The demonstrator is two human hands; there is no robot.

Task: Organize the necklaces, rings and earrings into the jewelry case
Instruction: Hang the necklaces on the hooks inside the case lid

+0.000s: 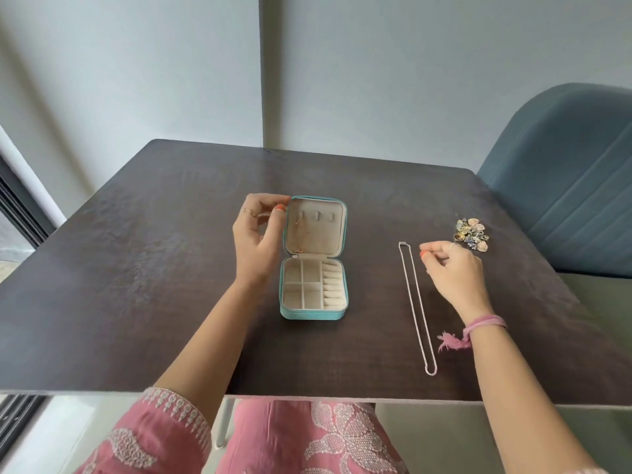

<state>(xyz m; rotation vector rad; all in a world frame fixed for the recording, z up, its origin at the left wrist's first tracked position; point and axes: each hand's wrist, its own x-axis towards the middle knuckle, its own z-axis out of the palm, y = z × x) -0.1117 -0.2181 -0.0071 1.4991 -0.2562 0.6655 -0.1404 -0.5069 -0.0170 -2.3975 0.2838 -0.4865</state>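
One jewelry case (pixel 313 258), teal outside and cream-lined, lies open on the counter (pixel 136 268) just right of the left hand (pixel 258 234). Lid: three small hooks; a thin gold necklace (pixel 298 234) hangs down its left side. Base: four square compartments, one column of ring rolls, all apparently unfilled.

One silver necklace (pixel 417 306), laid out as a long narrow loop, sits just left of the right hand (pixel 451 268), clasp end nearest the fingertips.

One small heap of rings and earrings (pixel 472 232), just beyond the right hand, near the counter's right edge.

Hands: left, fingers curled with thumb and forefinger at the lid's upper left corner, seemingly steadying it; whether they actually pinch the rim cannot be told. Right, fingertips drawn together over the counter beside the chain's top, holding nothing visible.

Step in hand, as judged: take the silver chain by its clasp, lift it clear so it hangs straight, and hook it in the lid while the left hand braces the lid.

Open room: bare counter between case and chain allows a direct carry. One blue chair (pixel 564 186) stands past the right edge; the heap lies close to that edge.
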